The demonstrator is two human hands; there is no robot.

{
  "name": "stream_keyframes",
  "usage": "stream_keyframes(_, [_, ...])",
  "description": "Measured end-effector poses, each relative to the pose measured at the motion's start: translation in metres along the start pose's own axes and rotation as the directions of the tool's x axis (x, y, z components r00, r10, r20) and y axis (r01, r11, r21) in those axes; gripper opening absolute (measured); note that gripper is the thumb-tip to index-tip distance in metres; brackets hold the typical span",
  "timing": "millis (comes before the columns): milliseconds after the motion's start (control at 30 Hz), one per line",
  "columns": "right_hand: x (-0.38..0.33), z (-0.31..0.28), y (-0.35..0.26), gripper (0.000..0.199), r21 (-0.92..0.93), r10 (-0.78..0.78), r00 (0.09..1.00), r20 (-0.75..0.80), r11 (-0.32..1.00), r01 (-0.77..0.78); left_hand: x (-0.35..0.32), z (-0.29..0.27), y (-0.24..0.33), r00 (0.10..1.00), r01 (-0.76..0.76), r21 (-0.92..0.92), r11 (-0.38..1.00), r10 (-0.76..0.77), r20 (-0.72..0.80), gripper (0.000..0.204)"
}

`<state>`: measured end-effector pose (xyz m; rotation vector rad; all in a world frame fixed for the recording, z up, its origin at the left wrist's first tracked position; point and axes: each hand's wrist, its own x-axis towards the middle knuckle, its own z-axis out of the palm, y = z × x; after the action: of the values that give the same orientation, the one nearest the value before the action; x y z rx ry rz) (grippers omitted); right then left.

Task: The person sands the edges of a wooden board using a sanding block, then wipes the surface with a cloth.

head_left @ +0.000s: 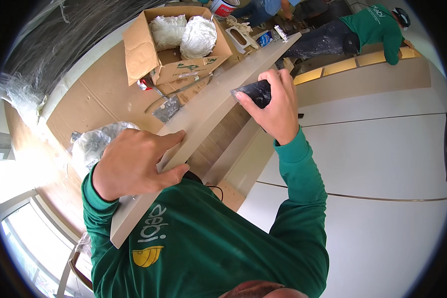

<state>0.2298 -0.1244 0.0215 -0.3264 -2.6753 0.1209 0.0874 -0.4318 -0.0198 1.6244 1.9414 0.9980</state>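
Observation:
A long beige board runs slantwise from below my chest to the far right. My left hand grips its near part, with the index finger on the top face and the thumb against the side edge. Farther along, my right hand holds a dark, dust-smeared sanding block at the board's right edge. Thumb and fingers wrap round the block, so part of it is hidden. Whether its underside touches the board I cannot tell.
Left of the board, a cardboard box holds white wrapped bundles. A putty knife and crumpled plastic lie nearby. A co-worker in a green top leans over a lit shelf unit at far right. White panels stand right.

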Motion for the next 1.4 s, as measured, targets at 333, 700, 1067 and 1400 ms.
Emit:
stream_keyframes(333, [-0.002, -0.006, -0.009, 0.049, 0.024, -0.008, 0.998, 0.066, 1.0, 0.006, -0.002, 0.003, 0.001, 1.0, -0.01, 0.012, 1.0, 0.01, 0.002, 0.066])
stream_keyframes(700, [-0.007, -0.005, -0.015, 0.053, 0.044, -0.001, 0.997, 0.076, 0.999, -0.002, 0.0, 0.0, 0.001, 1.0, -0.007, 0.002, 1.0, 0.007, 0.0, 0.066])
stream_keyframes(1067, [0.011, 0.0, 0.028, 0.055, -0.065, 0.077, 0.997, 0.013, 0.995, -0.076, -0.003, 0.005, 0.003, 1.0, -0.011, 0.024, 1.0, 0.011, 0.002, 0.067])
stream_keyframes(1400, [0.019, -0.001, 0.02, 0.056, -0.033, 0.107, 0.989, 0.104, 0.994, -0.104, -0.001, 0.004, 0.008, 0.999, 0.029, 0.043, 0.999, -0.031, 0.034, 0.059])
